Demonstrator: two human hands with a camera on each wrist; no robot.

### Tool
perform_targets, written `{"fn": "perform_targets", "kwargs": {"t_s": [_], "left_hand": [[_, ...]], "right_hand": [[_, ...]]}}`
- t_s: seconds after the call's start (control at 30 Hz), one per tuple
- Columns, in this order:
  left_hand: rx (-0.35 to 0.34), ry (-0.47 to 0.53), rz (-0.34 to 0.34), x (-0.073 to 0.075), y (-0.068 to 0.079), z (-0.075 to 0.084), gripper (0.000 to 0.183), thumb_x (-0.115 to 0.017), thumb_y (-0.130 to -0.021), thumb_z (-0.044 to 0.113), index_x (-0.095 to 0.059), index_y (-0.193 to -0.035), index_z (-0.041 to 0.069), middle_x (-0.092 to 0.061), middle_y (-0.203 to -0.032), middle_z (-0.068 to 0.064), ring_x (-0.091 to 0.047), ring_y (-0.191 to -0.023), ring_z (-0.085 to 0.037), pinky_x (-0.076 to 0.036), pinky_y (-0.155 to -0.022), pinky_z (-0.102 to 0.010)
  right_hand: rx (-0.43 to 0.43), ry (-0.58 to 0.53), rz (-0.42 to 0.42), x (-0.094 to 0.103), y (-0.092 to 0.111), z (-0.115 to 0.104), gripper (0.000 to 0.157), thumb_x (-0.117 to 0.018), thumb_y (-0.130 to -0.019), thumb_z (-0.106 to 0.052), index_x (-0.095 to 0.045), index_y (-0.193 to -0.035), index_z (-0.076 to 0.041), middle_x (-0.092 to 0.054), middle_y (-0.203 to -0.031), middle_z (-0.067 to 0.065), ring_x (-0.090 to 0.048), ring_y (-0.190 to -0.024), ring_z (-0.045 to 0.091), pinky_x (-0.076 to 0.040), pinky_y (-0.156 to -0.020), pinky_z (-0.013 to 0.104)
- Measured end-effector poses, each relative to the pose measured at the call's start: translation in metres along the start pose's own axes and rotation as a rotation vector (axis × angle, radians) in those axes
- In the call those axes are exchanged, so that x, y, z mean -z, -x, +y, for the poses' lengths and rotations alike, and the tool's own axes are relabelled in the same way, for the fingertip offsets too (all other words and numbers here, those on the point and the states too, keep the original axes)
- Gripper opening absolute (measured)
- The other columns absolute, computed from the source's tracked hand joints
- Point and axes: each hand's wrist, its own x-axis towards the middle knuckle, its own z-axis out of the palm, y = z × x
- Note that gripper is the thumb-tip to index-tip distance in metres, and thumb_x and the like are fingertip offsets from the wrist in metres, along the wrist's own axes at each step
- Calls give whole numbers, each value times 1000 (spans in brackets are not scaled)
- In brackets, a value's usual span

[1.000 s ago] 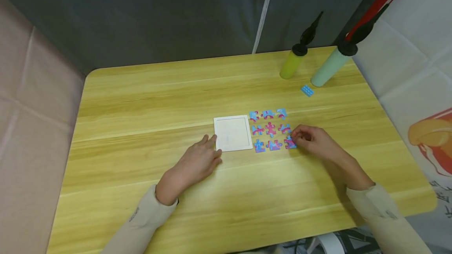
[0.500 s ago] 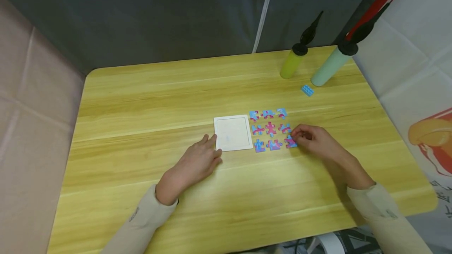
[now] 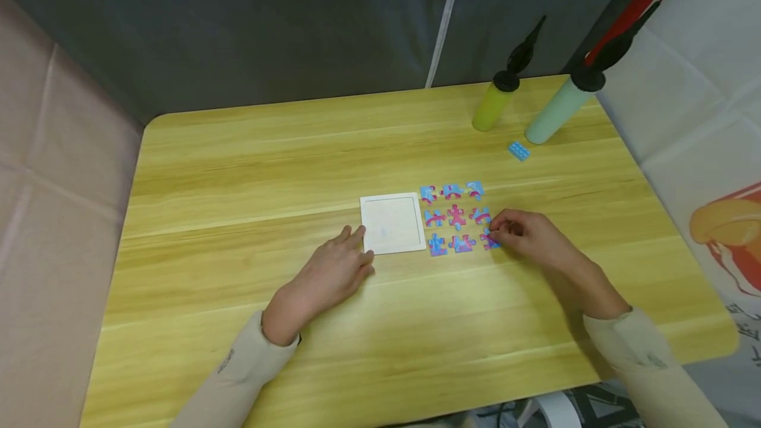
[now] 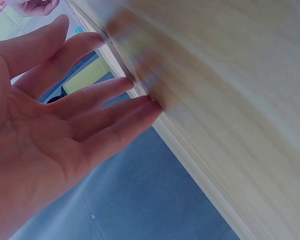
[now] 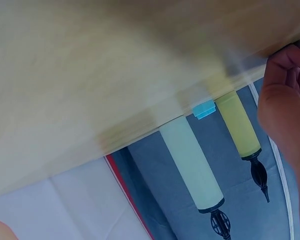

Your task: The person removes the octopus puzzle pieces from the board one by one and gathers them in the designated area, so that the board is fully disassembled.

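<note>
A square white puzzle tray (image 3: pixel 391 224) lies on the table with a bare inside. My left hand (image 3: pixel 327 275) rests at its lower left corner, fingers extended and fingertips right at the rim. In the left wrist view, the left fingers (image 4: pixel 107 90) are spread and reach the surface. Beside the tray, pink and blue jigsaw pieces (image 3: pixel 456 216) lie spaced out in three rows of three. My right hand (image 3: pixel 532 238) is at the bottom right puzzle piece (image 3: pixel 490 243), pinching its edge between thumb and bent forefinger and partly covering it. The right wrist view hides this piece.
A yellow-green hand pump (image 3: pixel 490 106) and a pale green hand pump (image 3: pixel 559 111), both with black ends, stand at the table's back right. A light blue toy brick (image 3: pixel 519 150) lies in front of them. A dark curtain (image 3: pixel 267 32) hangs behind the wooden table (image 3: pixel 238 170).
The bottom right puzzle piece shifts very slightly under my right fingertips, which cover a bit more of it now. My left hand stays at the tray.
</note>
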Motion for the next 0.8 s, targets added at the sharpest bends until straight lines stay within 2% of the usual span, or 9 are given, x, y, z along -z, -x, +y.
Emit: {"fn": "perform_targets", "kwargs": {"t_s": [0.27, 0.47, 0.63, 0.7, 0.8], "left_hand": [[8, 6, 1, 1, 2, 1, 18, -67, -101, 22, -76, -104, 6, -52, -146, -35, -51, -132, -61, -52, -103, -62], [5, 11, 14, 0, 1, 1, 17, -68, -101, 22, -76, -101, 6, -53, -145, -36, -52, -131, -61, -52, -101, -62], [11, 76, 51, 1, -2, -5, 16, -69, -100, 22, -78, -97, 8, -59, -143, -30, -58, -129, -55, -54, -99, -60], [22, 108, 66, 2, -3, -8, 19, -69, -100, 23, -78, -103, 7, -63, -140, -25, -62, -127, -48, -57, -97, -56], [28, 125, 71, 5, -5, -11, 32, -68, -101, 30, -76, -118, 4, -64, -141, -22, -62, -130, -40, -55, -101, -53]], "right_hand": [[19, 17, 1, -1, -3, 2, 4, -69, -99, -15, -70, -98, -11, -64, -85, 1, -54, -76, 8, -46, -67, 20], [1, 7, -13, 3, -4, 0, 6, -68, -100, -17, -70, -99, -12, -65, -85, 2, -55, -76, 9, -46, -67, 21], [46, 31, 24, 5, -4, -2, 6, -67, -101, -16, -72, -98, -13, -67, -85, 0, -55, -75, 7, -46, -68, 20], [83, 49, 46, 7, -6, -6, 5, -68, -100, -15, -72, -98, -14, -66, -83, -1, -53, -73, 7, -45, -65, 20], [139, 76, 47, 11, -10, -16, 4, -69, -100, -18, -72, -101, -15, -65, -83, -2, -54, -73, 9, -47, -65, 22]]}}
